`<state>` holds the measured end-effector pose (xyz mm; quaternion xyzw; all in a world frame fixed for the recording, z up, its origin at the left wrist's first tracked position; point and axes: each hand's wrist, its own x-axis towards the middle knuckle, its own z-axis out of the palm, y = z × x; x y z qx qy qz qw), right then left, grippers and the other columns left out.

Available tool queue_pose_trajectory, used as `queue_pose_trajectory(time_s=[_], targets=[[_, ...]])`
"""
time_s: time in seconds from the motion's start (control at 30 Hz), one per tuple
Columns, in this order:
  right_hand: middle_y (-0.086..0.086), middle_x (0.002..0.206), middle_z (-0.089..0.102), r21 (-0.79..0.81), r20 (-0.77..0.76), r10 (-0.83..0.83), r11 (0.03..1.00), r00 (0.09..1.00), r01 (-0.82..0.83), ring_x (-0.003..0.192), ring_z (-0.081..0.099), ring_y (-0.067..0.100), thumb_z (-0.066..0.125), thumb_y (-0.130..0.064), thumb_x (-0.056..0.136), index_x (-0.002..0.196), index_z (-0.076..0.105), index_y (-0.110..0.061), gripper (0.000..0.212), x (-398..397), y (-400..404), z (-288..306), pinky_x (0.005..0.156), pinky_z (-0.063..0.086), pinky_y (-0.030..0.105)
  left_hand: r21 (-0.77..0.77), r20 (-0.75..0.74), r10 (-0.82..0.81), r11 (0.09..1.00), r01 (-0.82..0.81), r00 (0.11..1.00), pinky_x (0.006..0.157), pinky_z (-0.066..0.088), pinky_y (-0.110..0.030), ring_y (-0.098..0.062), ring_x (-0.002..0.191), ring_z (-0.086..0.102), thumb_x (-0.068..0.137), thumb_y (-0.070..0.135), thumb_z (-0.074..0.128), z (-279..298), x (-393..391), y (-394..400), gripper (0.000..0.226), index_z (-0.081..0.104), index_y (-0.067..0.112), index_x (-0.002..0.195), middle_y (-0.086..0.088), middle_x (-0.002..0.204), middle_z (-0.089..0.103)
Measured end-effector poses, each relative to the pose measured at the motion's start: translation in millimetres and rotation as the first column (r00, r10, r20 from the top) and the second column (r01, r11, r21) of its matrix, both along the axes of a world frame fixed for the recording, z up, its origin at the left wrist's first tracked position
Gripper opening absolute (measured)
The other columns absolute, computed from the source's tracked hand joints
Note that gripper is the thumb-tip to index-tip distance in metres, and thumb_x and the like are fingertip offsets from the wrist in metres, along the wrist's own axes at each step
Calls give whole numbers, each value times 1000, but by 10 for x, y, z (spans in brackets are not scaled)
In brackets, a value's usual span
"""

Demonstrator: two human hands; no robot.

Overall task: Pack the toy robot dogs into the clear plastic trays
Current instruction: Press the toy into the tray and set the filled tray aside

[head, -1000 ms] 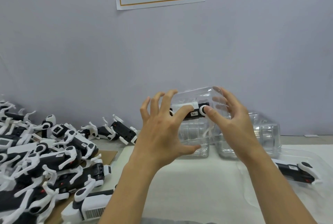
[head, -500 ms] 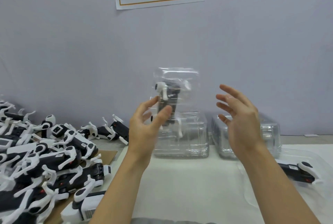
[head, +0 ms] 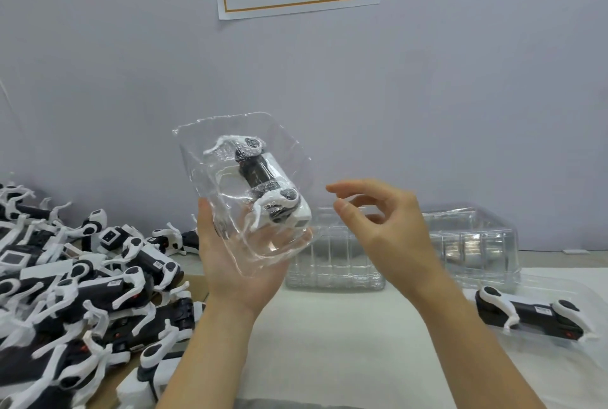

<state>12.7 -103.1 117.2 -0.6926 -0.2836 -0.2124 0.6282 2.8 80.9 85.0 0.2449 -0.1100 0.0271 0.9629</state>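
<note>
My left hand point(head: 230, 273) holds a clear plastic tray point(head: 197, 158) up in the air, tilted, with its thumb along the tray's left edge and the palm under it. Inside the tray lies a black and white toy robot dog point(head: 260, 175). My right hand point(head: 388, 227) hovers just right of the tray, apart from it, fingers loosely curled and holding nothing. A second toy dog point(head: 526, 313) lies in an open clear tray point(head: 559, 283) on the table at the right.
A big pile of loose toy dogs point(head: 82, 283) covers the left side of the table. Two stacks of clear trays point(head: 332, 263) point(head: 473, 244) stand against the grey wall behind my hands. A white cover point(head: 345, 342) lies on the table in front.
Both hands gripped the tray low over the stacks. My right hand let go and drew back right. My left hand lifted the tray and turned it so the dog faces me.
</note>
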Motion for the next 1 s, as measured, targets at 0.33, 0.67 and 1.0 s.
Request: queue_pose_trajectory(time_s=[0.33,0.67,1.0], targets=[[-14,94,65,-41,232,-159,984,960,173,94,57,3,81,-16,81,90,79,-30,17,-96,86,112,74,38,8,123,48,-35,992,29,998,108,35,-66,-46,131,51,71,73,71,-26,10,3,103,42,17,151,-17,151,47],[-13,84,72,-209,271,-43,973,962,102,72,61,10,83,-7,78,88,82,-23,18,-133,148,145,64,46,17,117,-40,10,993,-6,999,97,45,-58,-43,120,59,63,75,76,-27,19,5,105,47,22,148,-10,153,45],[-10,74,71,-217,247,-27,973,969,83,69,62,12,81,-12,80,76,79,-23,11,-129,70,166,63,47,25,234,42,-37,972,26,998,103,42,-58,-47,126,55,73,78,66,-68,35,40,91,57,20,141,-18,146,52]])
